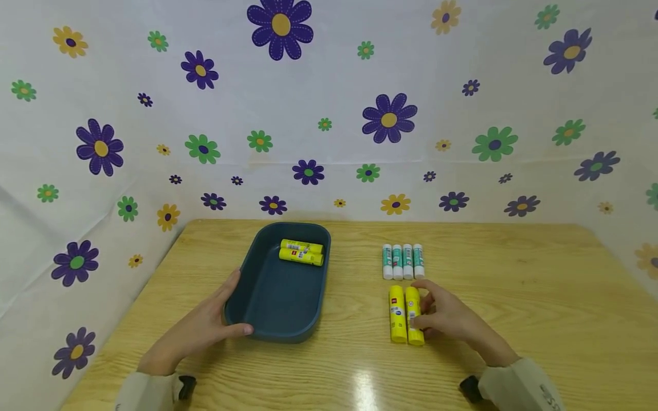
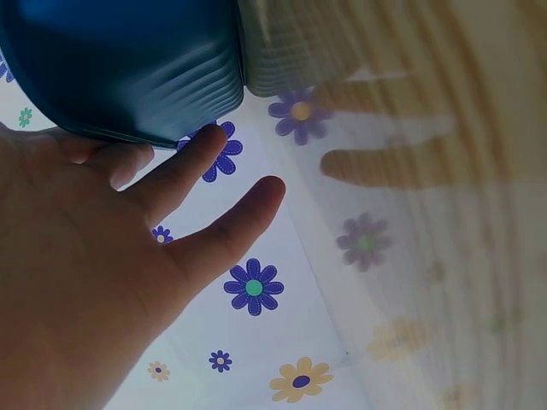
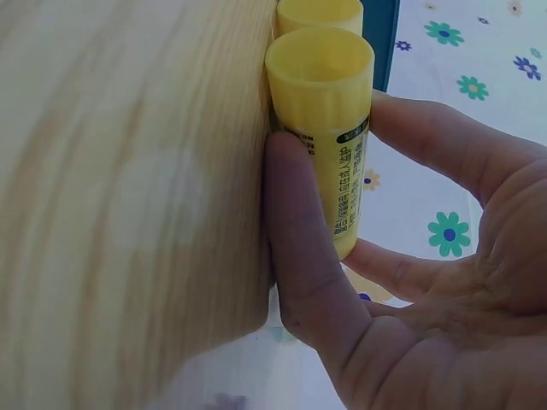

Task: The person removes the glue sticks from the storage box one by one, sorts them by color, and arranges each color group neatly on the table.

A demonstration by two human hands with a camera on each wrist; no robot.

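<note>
A dark teal plastic tray (image 1: 277,297) stands left of centre, and two yellow glue sticks (image 1: 301,252) lie at its far end. My left hand (image 1: 197,325) rests against the tray's near left corner, thumb at the rim and fingers along the outer wall. In the left wrist view, the straight, spread fingers (image 2: 244,218) show beside the tray's wall (image 2: 145,77). With thumb and fingertips my right hand (image 1: 444,314) pinches a yellow glue stick (image 3: 329,102) along its sides. A second yellow glue stick (image 1: 397,314) lies parallel, just to its left.
Several white-and-green glue sticks (image 1: 403,262) lie in a row behind the yellow pair on the wooden table (image 1: 354,354). A white cloth with printed flowers (image 1: 329,142) hangs behind the table and at its sides.
</note>
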